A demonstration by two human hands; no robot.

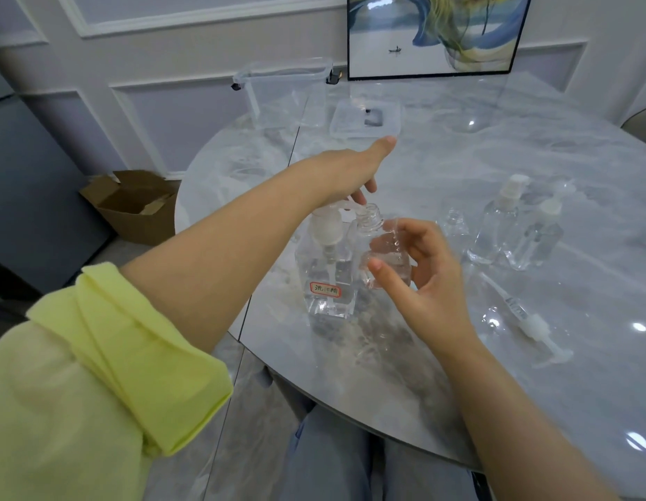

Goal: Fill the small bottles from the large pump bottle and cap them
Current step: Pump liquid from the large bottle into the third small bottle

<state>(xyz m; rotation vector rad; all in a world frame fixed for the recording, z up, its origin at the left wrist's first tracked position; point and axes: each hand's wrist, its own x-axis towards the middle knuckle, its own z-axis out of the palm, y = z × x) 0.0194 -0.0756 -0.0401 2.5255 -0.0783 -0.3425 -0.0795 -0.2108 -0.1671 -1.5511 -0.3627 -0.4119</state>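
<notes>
The right hand (415,269) curls its fingers round a small clear uncapped bottle (381,247), tilting its neck to the nozzle of the large clear square pump bottle (326,273). The left hand (354,171) presses that pump head with relaxed fingers, above the grey marble table (531,374).

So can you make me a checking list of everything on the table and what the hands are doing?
Surface: round marble-look table, glossy with light glare.
Job's things: large pump bottle with red-edged label; small open bottle tilted at its spout; uncapped small bottle; two capped bottles; loose pump cap lying flat.
Clutter: clear box; clear lid.
Grippers: left hand presses the pump; right hand holds the small open bottle.
Cables: nothing seen.
Surroundings: cardboard box on floor; framed picture; panelled wall.
</notes>
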